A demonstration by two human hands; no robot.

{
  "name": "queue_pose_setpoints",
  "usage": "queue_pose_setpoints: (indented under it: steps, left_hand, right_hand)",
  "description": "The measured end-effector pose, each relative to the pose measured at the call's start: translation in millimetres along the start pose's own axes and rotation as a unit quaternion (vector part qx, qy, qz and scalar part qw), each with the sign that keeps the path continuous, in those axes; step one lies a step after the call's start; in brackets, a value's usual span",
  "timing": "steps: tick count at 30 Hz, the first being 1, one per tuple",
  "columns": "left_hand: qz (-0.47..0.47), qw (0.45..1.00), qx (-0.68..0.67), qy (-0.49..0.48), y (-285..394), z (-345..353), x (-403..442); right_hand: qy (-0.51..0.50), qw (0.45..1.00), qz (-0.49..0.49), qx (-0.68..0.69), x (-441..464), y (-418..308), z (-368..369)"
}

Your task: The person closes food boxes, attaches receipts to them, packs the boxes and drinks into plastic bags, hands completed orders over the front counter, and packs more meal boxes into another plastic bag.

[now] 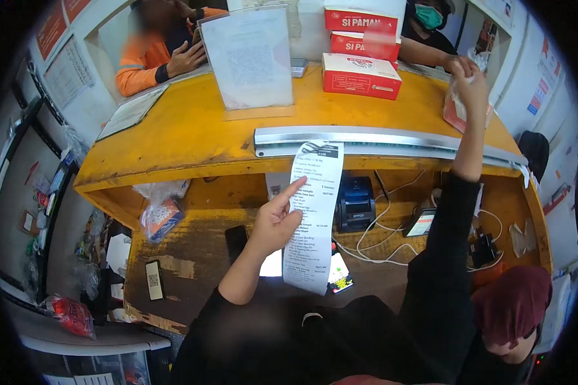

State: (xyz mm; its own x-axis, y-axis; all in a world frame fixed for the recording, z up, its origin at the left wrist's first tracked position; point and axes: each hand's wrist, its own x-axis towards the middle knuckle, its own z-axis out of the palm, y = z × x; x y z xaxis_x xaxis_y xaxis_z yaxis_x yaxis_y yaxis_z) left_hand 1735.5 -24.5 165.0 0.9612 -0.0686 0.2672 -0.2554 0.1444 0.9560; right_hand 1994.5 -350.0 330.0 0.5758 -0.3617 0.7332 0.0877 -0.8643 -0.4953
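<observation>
My left hand [277, 221] points at a long printed receipt [313, 231], its index finger outstretched over the upper lines and its other fingers curled. The receipt hangs from a metal ticket rail [379, 142] along the counter edge. My right arm reaches far across the counter at the right. There my right hand [472, 93] is closed at the top of a clear plastic bag [457, 114] with a red and white package inside. Another person's hand [457, 64] meets mine at the bag's top, so the exact grip is partly hidden.
Red and white boxes [361, 77] are stacked on the yellow counter [205, 138], beside a standing sign [249, 61]. Below are a receipt printer [356, 204], white cables [382, 256] and a phone [154, 280]. Two people stand across the counter; a person in a maroon head covering [514, 301] is at right.
</observation>
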Motion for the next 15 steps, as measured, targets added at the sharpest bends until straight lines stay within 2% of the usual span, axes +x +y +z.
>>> queue_pose_setpoints:
  steps: [1, 2, 4, 5, 6, 7, 10, 13, 15]
  left_hand:
    - [-0.004, 1.000, 0.001, 0.004, 0.3, 0.2, -0.2]
    - [0.005, 1.000, -0.005, 0.001, -1.1, 0.5, 0.5]
    - [0.021, 1.000, -0.018, -0.001, -5.7, 2.0, -0.6]
    - [0.015, 1.000, -0.019, -0.004, -5.4, 2.3, -1.1]
    - [0.010, 1.000, -0.021, -0.007, -4.6, 2.3, -0.7]
    - [0.003, 1.000, -0.023, -0.008, -4.3, 2.4, -1.2]
    - [0.054, 0.996, -0.068, 0.015, -9.8, 3.8, 0.9]
    - [0.019, 1.000, -0.015, 0.006, -3.1, -16.7, -13.6]
    - [0.030, 1.000, -0.005, 0.009, 21.8, -35.5, -35.6]
  right_hand:
    - [-0.099, 0.981, -0.048, 0.160, -38.7, -17.2, -21.6]
    - [-0.153, 0.951, -0.125, 0.239, -79.8, -29.3, -35.2]
    - [-0.346, 0.879, -0.135, 0.299, -153.5, -48.8, -58.8]
    - [-0.451, 0.857, -0.058, 0.243, -179.1, -73.3, -88.7]
    - [-0.451, 0.832, -0.101, 0.307, -202.7, -64.8, -73.9]
    - [-0.432, 0.829, -0.103, 0.338, -222.3, -72.4, -70.4]
    - [-0.399, 0.778, 0.033, 0.484, -261.2, -95.6, -47.4]
    - [-0.359, 0.615, 0.017, 0.702, -284.5, -107.5, -24.2]
    - [-0.437, 0.584, -0.045, 0.683, -281.5, -127.1, -41.5]
